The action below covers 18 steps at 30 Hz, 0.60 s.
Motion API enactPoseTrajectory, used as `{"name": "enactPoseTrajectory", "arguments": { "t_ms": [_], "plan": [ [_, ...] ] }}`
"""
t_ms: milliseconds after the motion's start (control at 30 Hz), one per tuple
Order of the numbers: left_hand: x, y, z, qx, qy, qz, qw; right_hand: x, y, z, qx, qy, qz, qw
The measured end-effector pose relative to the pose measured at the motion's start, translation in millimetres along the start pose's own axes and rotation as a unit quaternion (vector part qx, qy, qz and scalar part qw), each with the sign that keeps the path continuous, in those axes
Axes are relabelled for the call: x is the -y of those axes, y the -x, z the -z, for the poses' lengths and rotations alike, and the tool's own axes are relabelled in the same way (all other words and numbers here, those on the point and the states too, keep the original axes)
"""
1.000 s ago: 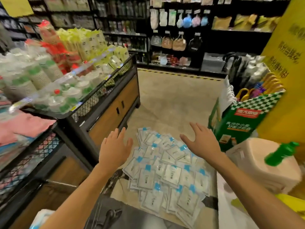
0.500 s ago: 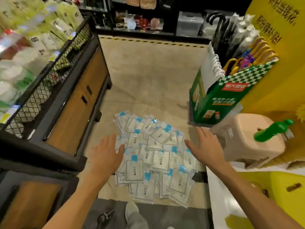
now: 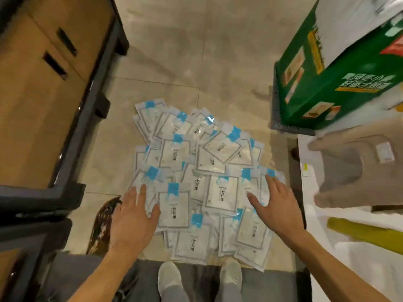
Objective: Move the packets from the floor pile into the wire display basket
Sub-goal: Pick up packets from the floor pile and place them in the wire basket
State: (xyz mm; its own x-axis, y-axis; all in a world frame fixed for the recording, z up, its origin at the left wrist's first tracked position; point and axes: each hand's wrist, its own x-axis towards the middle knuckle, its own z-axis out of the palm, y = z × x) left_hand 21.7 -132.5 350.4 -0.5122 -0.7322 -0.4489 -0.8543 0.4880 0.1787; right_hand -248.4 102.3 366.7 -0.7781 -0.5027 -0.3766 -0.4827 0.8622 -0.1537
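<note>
Our left hand and right hand are wide open over the packets, so we should scoop from both sides.

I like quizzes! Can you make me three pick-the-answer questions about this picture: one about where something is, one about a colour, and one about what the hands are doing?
1. Where is the pile of packets?
A. on the floor
B. on a shelf
C. in a box

2. What colour are the packets' top tabs?
A. red
B. blue
C. purple

3. How are the left hand and right hand?
A. fists
B. holding a bottle
C. open, fingers spread

Answers:
1 A: the packets lie on the tiled floor ahead of the shoes.
2 B: each packet has a blue tab.
3 C: both hands are flat over the pile, gripping nothing.
</note>
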Motion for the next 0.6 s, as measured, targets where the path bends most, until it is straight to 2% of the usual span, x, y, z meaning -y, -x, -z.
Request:
{"name": "enactPoseTrajectory", "arguments": {
  "t_ms": [167, 300, 500, 600],
  "plan": [
    [15.0, -83.0, -135.9, 0.020, -0.009, 0.010, 1.000, -19.8, -65.5, -126.6, 0.018, -0.013, -0.003, 1.000],
    [30.6, -142.8, -236.8, 0.017, -0.005, 0.019, 1.000, -33.3, -116.8, -221.4, -0.002, -0.050, -0.003, 0.999],
    [60.6, -184.2, -364.8, 0.014, 0.101, 0.074, 0.992, -61.1, -184.9, -344.2, -0.038, -0.131, -0.052, 0.989],
    [67.6, -194.5, -396.6, -0.035, 0.154, 0.123, 0.980, -72.3, -204.9, -381.6, -0.036, -0.170, -0.097, 0.980]
  ]
}}
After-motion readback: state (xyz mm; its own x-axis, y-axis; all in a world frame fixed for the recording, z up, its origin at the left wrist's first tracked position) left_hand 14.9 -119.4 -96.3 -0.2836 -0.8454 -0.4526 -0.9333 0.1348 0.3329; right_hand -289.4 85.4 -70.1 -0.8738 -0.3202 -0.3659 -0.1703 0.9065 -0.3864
